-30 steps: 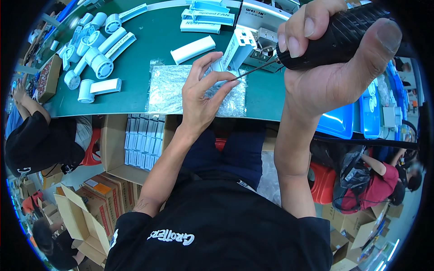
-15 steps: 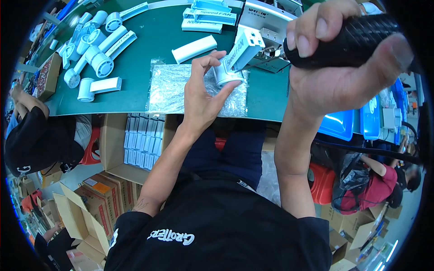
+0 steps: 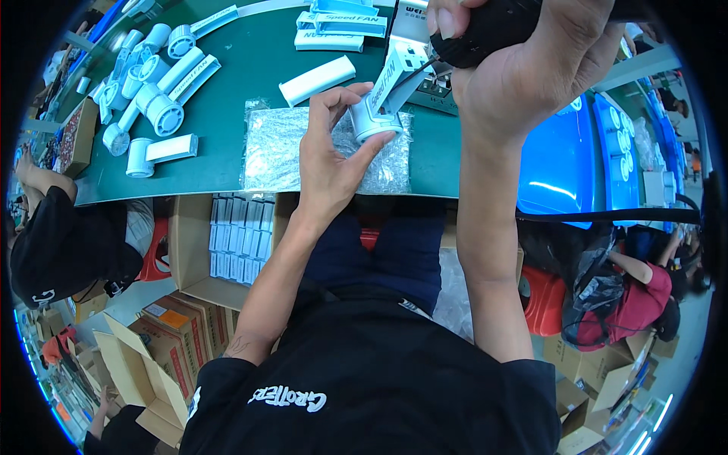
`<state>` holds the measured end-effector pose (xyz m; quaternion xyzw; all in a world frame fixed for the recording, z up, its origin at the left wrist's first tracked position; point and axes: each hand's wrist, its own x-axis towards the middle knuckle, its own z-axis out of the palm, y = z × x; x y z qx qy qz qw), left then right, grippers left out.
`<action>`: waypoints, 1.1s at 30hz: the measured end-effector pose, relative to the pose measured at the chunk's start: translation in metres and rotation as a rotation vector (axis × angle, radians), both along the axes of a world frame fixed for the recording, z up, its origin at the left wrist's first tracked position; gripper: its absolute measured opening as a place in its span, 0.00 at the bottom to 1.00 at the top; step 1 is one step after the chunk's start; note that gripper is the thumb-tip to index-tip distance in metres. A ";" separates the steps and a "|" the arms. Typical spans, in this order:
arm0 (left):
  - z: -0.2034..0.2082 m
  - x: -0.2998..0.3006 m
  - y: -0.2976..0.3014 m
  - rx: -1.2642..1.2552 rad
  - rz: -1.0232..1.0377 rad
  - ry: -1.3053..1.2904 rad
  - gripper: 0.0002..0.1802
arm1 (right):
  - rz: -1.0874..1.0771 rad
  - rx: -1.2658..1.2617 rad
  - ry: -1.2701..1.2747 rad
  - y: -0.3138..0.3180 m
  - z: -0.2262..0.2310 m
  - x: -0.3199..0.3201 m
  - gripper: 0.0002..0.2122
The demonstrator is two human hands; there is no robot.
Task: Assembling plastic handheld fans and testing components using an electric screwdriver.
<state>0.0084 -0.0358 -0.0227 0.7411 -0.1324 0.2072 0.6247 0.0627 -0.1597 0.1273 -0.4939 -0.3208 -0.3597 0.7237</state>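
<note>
Left hand (image 3: 330,155): grip holding round base of white fan (image 3: 367,125), thumb and fingers on opposite sides. Fan over plastic wrap (image 3: 277,155) on green surface (image 3: 220,163). Right hand (image 3: 531,87): grip around black driver (image 3: 489,34), shaft slanting down toward fan; tip contact unclear.

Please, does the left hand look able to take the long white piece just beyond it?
Probably not right now: the left hand is gripping the round-based part. The long white piece lies close, nothing between.

Black short-sleeved shirt (image 3: 394,387), white lettering (image 3: 288,396)
</note>
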 end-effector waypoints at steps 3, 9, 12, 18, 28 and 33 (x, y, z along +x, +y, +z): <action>0.000 0.001 -0.001 -0.019 -0.006 0.000 0.31 | 0.014 0.015 0.006 0.000 -0.001 0.000 0.15; -0.003 0.001 -0.001 0.001 -0.005 -0.004 0.33 | 0.356 0.250 -0.154 0.015 -0.005 0.035 0.16; 0.001 0.000 0.002 0.149 0.055 -0.022 0.34 | 0.367 0.243 -0.153 0.006 -0.005 0.015 0.16; 0.000 -0.004 0.004 0.104 -0.020 0.027 0.30 | -0.028 -0.113 -0.051 -0.004 -0.004 0.004 0.21; 0.005 0.007 0.005 0.035 -0.043 0.053 0.30 | 0.077 0.008 -0.038 0.005 -0.004 0.011 0.19; 0.001 0.010 0.012 0.109 0.001 -0.076 0.32 | -0.025 -0.011 -0.005 0.016 -0.004 0.012 0.15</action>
